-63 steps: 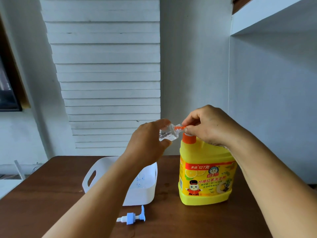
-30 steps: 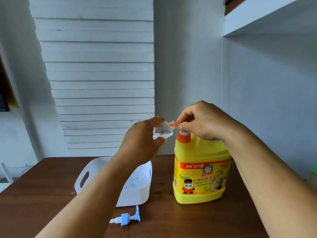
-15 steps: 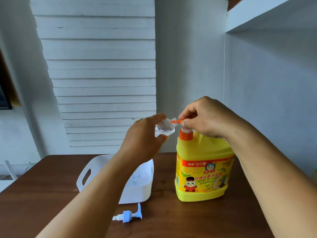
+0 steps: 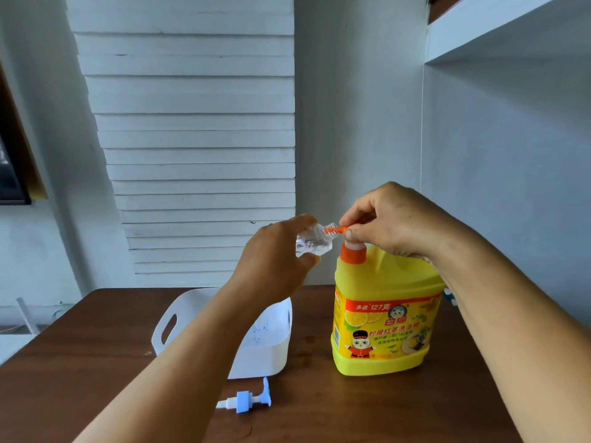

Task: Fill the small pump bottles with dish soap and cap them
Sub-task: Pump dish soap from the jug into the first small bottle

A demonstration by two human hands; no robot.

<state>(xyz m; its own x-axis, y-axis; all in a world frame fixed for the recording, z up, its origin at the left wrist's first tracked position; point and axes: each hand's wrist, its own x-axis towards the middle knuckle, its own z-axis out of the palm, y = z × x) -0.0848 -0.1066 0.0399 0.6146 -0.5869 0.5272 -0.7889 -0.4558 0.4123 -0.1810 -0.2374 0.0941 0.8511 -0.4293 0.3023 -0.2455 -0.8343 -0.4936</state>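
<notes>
A large yellow dish soap jug (image 4: 385,324) stands upright on the brown table (image 4: 96,362), with an orange pump on its neck (image 4: 352,253). My right hand (image 4: 393,219) rests on top of the pump head, fingers closed over it, and the orange spout (image 4: 335,230) points left. My left hand (image 4: 275,260) holds a small clear bottle (image 4: 311,243) tilted on its side, its open mouth around the spout tip. A blue and white pump cap (image 4: 248,400) lies on the table near the front.
A white basket with a handle slot (image 4: 169,327) sits left of the jug, partly hidden by my left forearm, with small clear items inside. White walls and a louvred shutter stand behind the table. A small blue item (image 4: 449,297) peeks out behind the jug.
The bottle's mouth stays at the spout and both hands keep their hold. Only the view shifts slightly between frames.
</notes>
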